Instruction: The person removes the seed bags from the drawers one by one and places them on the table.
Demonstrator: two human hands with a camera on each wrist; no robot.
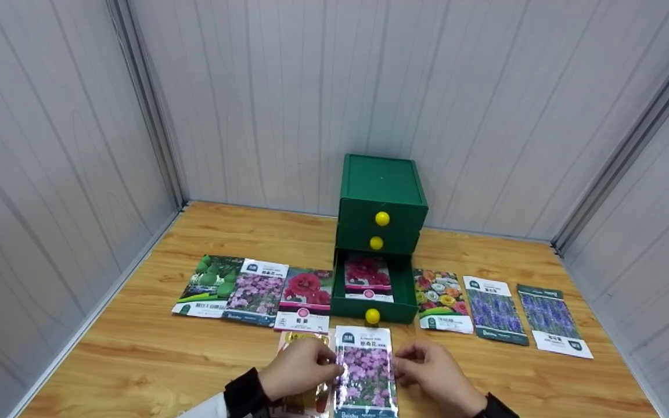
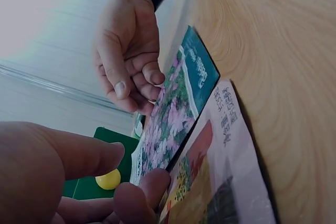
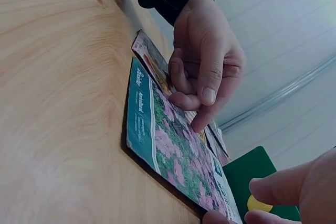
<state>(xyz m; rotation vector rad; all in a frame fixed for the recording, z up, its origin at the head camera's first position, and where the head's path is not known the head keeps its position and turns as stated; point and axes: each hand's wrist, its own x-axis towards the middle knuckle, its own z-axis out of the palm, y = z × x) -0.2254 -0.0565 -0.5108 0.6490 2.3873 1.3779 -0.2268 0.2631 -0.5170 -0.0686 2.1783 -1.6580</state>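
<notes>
A seed packet with pink-purple flowers [image 1: 366,371] lies on the table before me. At its left edge is my left hand [image 1: 302,370], fingertips over the packet's side and thumb apart from the fingers. My right hand [image 1: 438,371] is at the opposite edge, fingers loosely bent and fingertips right at the side. In the right wrist view a right fingertip [image 3: 216,217] meets the packet's edge. Beneath my left hand lies another packet, pinkish and gold [image 1: 305,402], partly covered by the hand.
Behind stands a green drawer cabinet [image 1: 384,180] with yellow knobs. Its pulled-out bottom drawer [image 1: 343,307] holds a red-flower packet [image 1: 367,273]. Left of it lie green-fruit [image 1: 209,284], pink-flower [image 1: 256,290] and red-flower packets [image 1: 304,296]; right, a mixed-flower packet [image 1: 442,299] and two purple-flower packets [image 1: 496,310].
</notes>
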